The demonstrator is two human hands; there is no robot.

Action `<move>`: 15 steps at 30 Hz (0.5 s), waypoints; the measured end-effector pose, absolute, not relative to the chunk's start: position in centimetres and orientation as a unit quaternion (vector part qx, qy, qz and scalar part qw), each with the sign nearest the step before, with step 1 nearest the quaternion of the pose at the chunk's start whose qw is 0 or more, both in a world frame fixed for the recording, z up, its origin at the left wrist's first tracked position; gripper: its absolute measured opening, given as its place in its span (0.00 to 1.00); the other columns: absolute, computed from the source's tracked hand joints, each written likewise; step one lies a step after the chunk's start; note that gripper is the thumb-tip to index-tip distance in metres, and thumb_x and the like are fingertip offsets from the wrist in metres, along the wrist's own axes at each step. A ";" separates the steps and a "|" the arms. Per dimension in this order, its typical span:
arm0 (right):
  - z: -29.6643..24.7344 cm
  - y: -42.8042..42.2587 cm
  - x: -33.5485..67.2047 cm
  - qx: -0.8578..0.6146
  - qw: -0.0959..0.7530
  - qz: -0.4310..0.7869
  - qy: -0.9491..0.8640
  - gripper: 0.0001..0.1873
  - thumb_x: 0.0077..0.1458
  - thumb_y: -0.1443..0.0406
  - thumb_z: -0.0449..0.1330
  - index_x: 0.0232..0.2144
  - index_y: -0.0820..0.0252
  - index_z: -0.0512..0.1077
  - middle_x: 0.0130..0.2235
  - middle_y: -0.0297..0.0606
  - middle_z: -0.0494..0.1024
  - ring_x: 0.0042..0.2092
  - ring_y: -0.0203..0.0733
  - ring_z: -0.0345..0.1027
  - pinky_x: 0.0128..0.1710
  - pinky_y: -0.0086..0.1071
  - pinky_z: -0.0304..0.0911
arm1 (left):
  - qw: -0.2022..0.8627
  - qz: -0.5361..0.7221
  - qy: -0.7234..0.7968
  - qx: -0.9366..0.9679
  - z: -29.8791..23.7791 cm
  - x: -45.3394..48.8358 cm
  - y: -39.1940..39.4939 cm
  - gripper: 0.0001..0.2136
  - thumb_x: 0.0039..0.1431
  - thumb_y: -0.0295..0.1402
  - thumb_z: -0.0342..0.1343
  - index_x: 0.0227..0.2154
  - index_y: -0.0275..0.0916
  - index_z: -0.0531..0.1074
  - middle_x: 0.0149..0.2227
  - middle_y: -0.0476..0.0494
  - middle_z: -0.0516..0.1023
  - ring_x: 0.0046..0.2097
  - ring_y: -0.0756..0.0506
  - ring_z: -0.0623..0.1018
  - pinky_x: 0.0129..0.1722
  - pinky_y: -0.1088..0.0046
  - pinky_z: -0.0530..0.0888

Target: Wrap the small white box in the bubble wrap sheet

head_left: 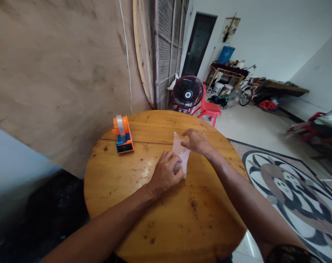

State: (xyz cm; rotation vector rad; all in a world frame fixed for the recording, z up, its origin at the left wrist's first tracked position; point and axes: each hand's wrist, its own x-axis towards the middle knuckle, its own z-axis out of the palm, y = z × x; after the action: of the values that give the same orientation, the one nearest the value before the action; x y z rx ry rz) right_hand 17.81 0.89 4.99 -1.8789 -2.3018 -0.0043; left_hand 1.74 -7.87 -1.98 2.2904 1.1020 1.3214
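A thin, pale, translucent sheet [184, 156], perhaps a plastic bag, lies narrow and lengthwise on the round wooden table [133, 171]. My left hand [167, 171] rests on its near part, fingers and thumb curled around a small greyish thing [177, 167] that is mostly hidden. Over the sheet's far right edge is my right hand [196, 141], its thumb touching the sheet and its index finger bent and apart from the thumb. To the left stands an orange and blue tape dispenser [123, 133] with a roll of clear tape.
A wall stands along the table's left side, with a hanging white cable [126, 47]. Beyond the far edge are a black fan [188, 94] and a red plastic chair [209, 109]. Black plastic [56, 208] lies low at left. A patterned floor [292, 186] spreads at right.
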 end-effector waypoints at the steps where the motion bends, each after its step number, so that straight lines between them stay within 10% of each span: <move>1: 5.1 1.4 17.6 -0.637 0.077 0.012 -0.767 0.17 0.50 0.60 0.61 0.43 0.59 0.74 0.50 0.46 0.75 0.51 0.52 0.68 0.49 0.41 0.59 | 0.136 0.459 0.379 0.792 -2.0 1.7 -7.9 0.07 0.49 0.23 0.52 0.31 0.39 0.68 0.33 0.44 0.69 0.38 0.43 0.67 0.41 0.65 0.69; 9: 5.9 3.6 17.4 -0.667 0.062 0.098 -0.736 0.08 0.51 0.66 0.59 0.33 0.59 0.77 0.35 0.40 0.80 0.37 0.42 0.72 0.33 0.29 0.59 | 0.133 0.460 0.379 0.792 -1.9 1.7 -8.0 0.07 0.49 0.23 0.53 0.31 0.39 0.67 0.33 0.44 0.69 0.39 0.43 0.68 0.41 0.65 0.68; 15: 5.4 3.7 18.5 -0.654 0.078 0.195 -0.727 0.26 0.47 0.62 0.65 0.50 0.59 0.69 0.41 0.40 0.78 0.36 0.39 0.71 0.32 0.27 0.61 | 0.129 0.464 0.372 0.793 -2.0 1.8 -8.0 0.08 0.49 0.22 0.53 0.31 0.39 0.66 0.33 0.44 0.68 0.39 0.43 0.67 0.41 0.64 0.68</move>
State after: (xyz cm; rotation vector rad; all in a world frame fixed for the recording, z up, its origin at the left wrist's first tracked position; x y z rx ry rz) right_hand 18.50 3.71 5.39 -1.9575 -2.1775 0.5833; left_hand 1.81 -8.01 -2.05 2.3063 1.0825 1.3489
